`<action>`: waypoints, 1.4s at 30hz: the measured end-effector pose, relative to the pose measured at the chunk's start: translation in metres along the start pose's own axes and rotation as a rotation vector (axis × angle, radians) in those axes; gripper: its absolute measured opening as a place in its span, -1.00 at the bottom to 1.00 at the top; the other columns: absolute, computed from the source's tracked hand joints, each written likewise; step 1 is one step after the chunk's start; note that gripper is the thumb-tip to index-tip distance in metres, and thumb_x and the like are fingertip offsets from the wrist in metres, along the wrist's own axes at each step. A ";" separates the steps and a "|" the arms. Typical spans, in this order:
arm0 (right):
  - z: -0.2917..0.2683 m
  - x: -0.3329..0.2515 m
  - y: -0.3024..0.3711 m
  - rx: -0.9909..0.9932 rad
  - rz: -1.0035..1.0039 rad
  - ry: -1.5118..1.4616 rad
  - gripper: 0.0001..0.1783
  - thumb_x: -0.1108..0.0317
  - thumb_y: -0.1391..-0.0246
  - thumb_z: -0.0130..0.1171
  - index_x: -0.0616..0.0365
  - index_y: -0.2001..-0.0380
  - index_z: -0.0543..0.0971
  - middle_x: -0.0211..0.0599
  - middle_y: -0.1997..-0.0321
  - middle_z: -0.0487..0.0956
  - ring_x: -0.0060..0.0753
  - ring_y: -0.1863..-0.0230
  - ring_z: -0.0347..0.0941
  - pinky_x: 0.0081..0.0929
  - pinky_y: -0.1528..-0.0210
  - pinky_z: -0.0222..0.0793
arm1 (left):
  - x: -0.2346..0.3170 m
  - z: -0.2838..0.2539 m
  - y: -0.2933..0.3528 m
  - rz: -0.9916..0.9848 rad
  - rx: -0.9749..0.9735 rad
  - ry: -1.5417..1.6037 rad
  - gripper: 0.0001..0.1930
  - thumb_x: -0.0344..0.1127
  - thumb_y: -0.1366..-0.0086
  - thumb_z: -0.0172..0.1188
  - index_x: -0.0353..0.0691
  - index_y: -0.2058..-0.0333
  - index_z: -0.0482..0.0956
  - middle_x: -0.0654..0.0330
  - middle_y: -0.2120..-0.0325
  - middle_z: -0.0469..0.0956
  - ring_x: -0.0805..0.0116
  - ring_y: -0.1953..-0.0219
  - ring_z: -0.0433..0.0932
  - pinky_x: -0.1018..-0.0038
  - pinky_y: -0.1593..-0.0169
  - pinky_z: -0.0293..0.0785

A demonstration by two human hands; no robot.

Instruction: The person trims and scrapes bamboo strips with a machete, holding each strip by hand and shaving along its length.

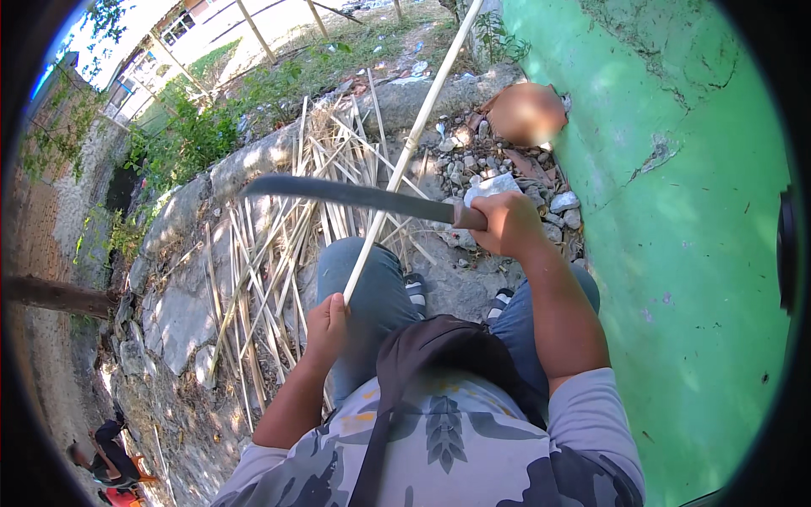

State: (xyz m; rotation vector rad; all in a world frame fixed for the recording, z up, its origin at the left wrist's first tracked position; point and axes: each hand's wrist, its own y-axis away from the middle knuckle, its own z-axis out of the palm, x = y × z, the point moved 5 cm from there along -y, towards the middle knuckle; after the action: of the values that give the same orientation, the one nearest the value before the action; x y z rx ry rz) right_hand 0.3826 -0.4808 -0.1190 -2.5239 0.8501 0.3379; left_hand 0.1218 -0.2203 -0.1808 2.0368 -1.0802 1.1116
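Note:
My right hand (pixel 509 223) is closed round the short handle of a machete (pixel 359 196). Its long dark blade points left and passes level across a pale bamboo strip (pixel 411 145); whether the two touch I cannot tell. My left hand (pixel 328 328) grips the near end of that strip, by my left knee. From there the strip slants up and away to the right, out past the top edge. A loose pile of similar split bamboo strips (pixel 253 287) lies on the ground to the left and ahead of my knees.
A green wall (pixel 676 253) rises close on my right. Stones and rubble (pixel 460 165) lie at its foot, beside a round brownish object (pixel 528 114), blurred. A low stone edge (pixel 270 160) runs beyond the pile. Far lower left, a person (pixel 114 456) sits.

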 end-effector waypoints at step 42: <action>0.025 0.035 -0.006 -0.090 0.286 -0.149 -0.74 0.18 0.00 0.28 -0.02 0.23 0.69 -0.09 0.33 0.69 0.07 0.23 0.63 -0.08 0.12 0.51 | 0.011 0.008 0.002 0.083 0.121 -0.205 -0.54 -0.09 -0.56 -0.09 -0.29 0.47 0.50 0.13 0.69 0.38 0.30 0.62 0.36 0.31 0.44 0.30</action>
State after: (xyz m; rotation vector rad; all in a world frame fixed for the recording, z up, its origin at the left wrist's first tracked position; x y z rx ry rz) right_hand 0.4114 -0.4826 -0.1511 -2.4202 1.1597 0.6601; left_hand 0.1274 -0.2316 -0.1754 2.2589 -1.2337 1.0490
